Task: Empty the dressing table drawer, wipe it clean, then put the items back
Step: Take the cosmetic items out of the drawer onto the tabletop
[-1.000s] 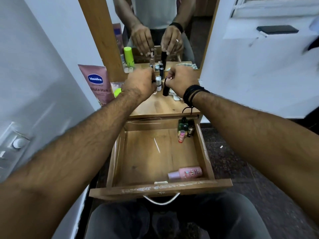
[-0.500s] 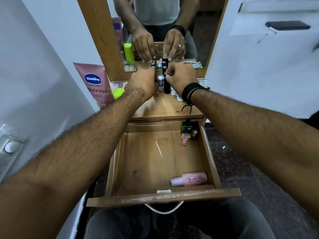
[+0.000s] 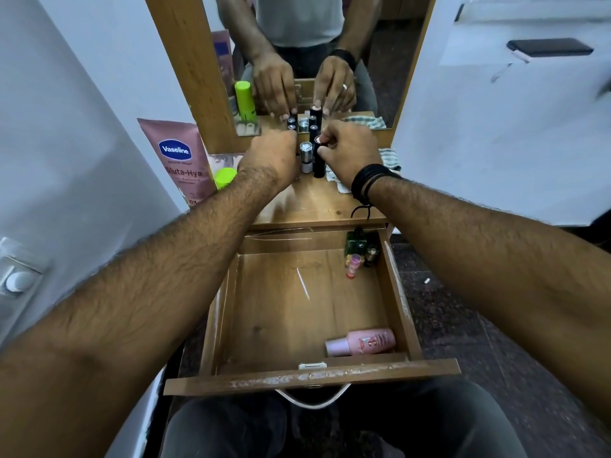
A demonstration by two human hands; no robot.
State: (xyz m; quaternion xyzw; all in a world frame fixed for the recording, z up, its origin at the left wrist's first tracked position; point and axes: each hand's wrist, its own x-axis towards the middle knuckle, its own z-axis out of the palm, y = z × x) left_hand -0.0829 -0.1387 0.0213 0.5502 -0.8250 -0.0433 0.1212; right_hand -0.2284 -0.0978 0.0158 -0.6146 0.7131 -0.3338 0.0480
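Lipsticks are being stood upright in a cluster on the tabletop [image 3: 317, 206] just in front of the mirror [image 3: 330, 44], evidently to keep them from rolling while the drawer [image 3: 310, 378] below is cleared. The black tube [image 3: 318, 160] is pinched at its cap between thumb and fingertips of the right hand [image 3: 350, 153], as if being set down. The left hand [image 3: 269, 158] is curled beside the silver tube [image 3: 306, 157]; its fingers are turned away, so it cannot be told what, if anything, is held. The drawer is pulled fully out and is not yet empty: a pink bottle [image 3: 362, 342] lies against the front wall, and small bottles [image 3: 358, 252] stand in the far right corner, too small to identify. A Vaseline tube [image 3: 180, 160] leans left of the mirror. A cloth [image 3: 390, 157] is largely covered by the right wrist.
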